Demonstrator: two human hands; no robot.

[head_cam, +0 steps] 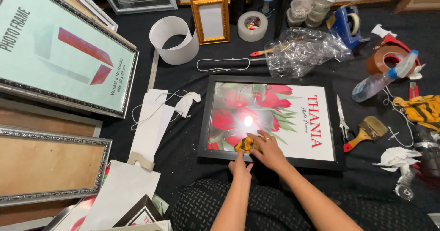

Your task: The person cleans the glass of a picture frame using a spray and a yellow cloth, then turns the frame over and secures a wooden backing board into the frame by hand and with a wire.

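A: The right hand (267, 148) lies flat on the glass, fingers spread and pressing a small yellow cloth (246, 144) against it. The left hand (240, 168) rests at the near edge, fingers together and extended, gripping nothing.

B: And what are they working on?

A: A black picture frame (271, 120) with a red tulip print, lying flat on the dark mat right before the person's lap. A light glares on the glass just above the cloth.

B: Around it, biggest first?

A: A large silver-edged frame (64, 48) with a pale green insert leans at far left, well apart. White paper sheets (149, 121) lie left of the black frame. Crumpled clear plastic (305, 50) sits beyond the top edge. A small gold frame (211, 18) stands further back, a spray bottle (382, 77) lies to the right, then a paintbrush (366, 132), and scissors (341, 116) just beside the frame's right edge.
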